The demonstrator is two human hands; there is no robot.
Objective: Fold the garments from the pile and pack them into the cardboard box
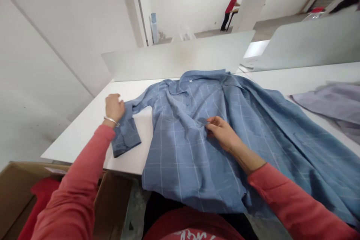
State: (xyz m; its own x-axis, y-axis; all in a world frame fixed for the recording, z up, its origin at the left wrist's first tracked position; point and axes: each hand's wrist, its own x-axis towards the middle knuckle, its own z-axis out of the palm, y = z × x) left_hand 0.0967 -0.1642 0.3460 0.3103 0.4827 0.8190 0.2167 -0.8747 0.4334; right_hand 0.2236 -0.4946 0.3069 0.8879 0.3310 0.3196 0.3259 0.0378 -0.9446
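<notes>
A blue shirt (180, 146) with thin white checks lies spread over the white table, its collar toward the far side and its hem hanging over the near edge. My right hand (221, 131) pinches a small fold of cloth at the middle of the shirt front. Beside the bend of the left-lying sleeve (126, 133), my left hand (114, 107) is loosely curled, slightly blurred, with a gap between thumb and fingers and no cloth visible in it. That sleeve is bent, its cuff pointing toward me.
A pale lilac cloth (332, 105) lies on the table at right. A low frosted divider (180, 58) lines the far edge. An open cardboard box (112, 202) stands below left, with red cloth (42, 198) inside. Far back, a person in red (231, 5) stands at a small table.
</notes>
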